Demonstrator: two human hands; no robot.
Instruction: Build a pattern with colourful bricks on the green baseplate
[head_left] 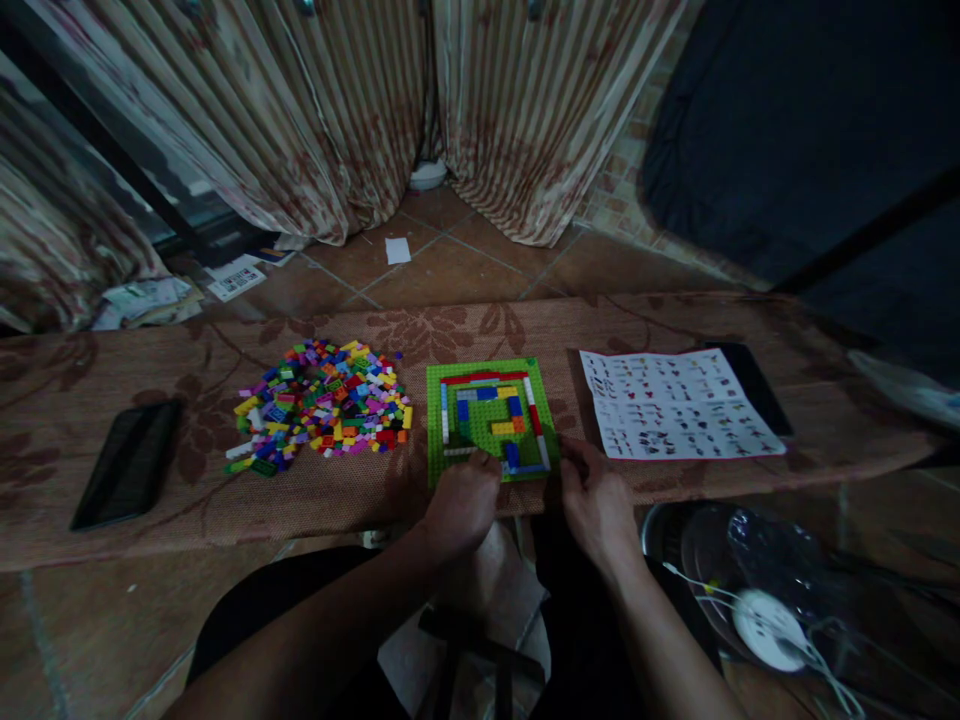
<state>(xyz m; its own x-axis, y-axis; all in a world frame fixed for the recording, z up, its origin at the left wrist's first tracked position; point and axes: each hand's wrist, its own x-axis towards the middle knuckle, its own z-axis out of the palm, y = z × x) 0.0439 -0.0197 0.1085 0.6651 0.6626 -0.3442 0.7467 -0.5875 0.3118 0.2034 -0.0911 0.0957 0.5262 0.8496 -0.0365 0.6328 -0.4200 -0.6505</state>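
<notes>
A green baseplate (436,375) lies on the cloth-covered bench, with walls of coloured bricks set on it in nested squares. Over its front edge is my left hand (466,495), closed, its fingertips pressed at the front row of bricks. Whatever those fingers may hold is hidden beneath them. My right hand (600,500) rests at the plate's front right corner, thumb and fingers around that edge. Inside the walls sit yellow and orange bricks (507,427) and a blue brick (513,455). To the left spreads a loose pile of small coloured bricks (337,395).
A printed sheet (679,405) lies right of the plate, partly over a dark flat object (750,385). A black tablet-like object (126,465) is at the far left of the bench. Below right, a white round power strip (769,628) trails cables. Striped curtains (360,100) hang behind.
</notes>
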